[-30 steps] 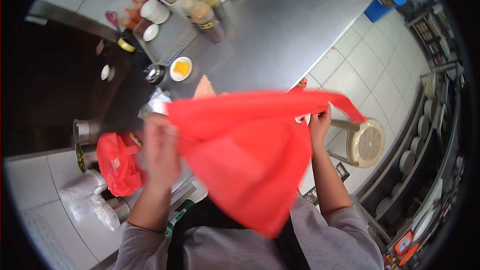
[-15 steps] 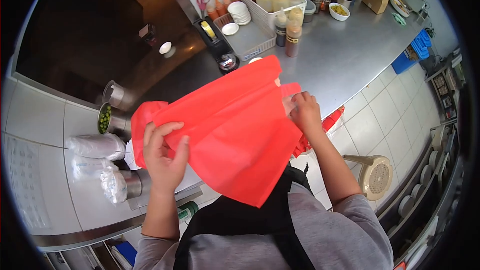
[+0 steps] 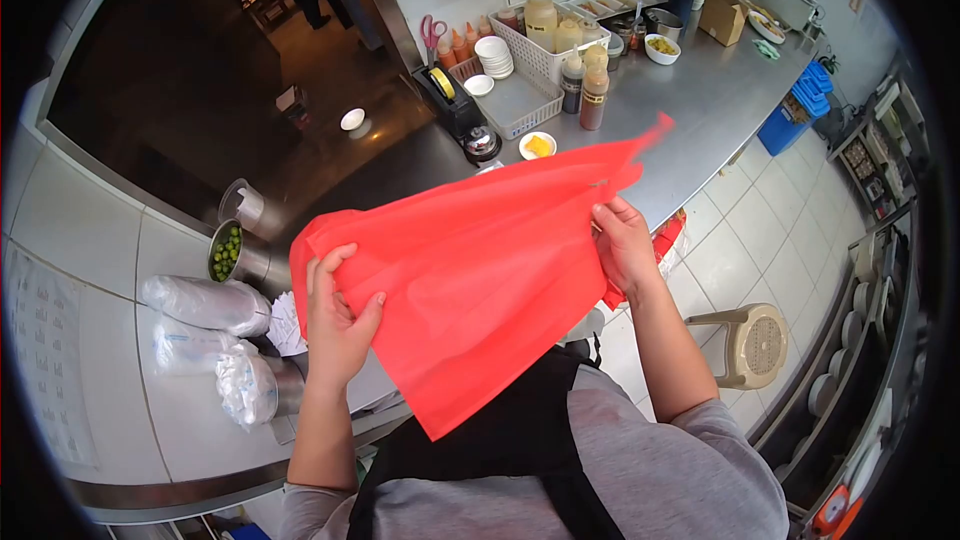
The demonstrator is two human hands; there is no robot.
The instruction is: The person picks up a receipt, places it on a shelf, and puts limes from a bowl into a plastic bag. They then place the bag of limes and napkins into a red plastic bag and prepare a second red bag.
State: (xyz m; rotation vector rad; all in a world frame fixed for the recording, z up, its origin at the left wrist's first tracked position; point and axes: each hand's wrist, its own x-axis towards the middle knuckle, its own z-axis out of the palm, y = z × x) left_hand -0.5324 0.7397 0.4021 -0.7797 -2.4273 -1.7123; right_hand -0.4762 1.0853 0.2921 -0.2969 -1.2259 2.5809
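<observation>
A red cloth-like bag (image 3: pixel 470 270) is stretched out in front of my apron, its flat side facing me and a lower corner hanging down. My left hand (image 3: pixel 338 325) is at the bag's left end, with curled fingers and thumb gripping a fold of it. On the other side, my right hand (image 3: pixel 624 240) pinches the bag's gathered right end between thumb and fingers. A small staple-like mark shows just above that hand, where a thin red flap sticks out to the right. What is inside the bag, if anything, is hidden.
Behind the bag, a steel counter (image 3: pixel 665 120) carries a small dish of yellow food (image 3: pixel 538 146), a tape dispenser (image 3: pixel 450 105), sauce bottles (image 3: pixel 594 98) and a plastic basket (image 3: pixel 525 110). Left are a pot of green limes (image 3: pixel 228 252) and wrapped cups (image 3: pixel 205 305). A stool (image 3: pixel 750 345) stands right.
The bag's right end has closed together and its flap now points up and right. My right hand has turned to pinch the edge. The small dish of yellow food has come into view.
</observation>
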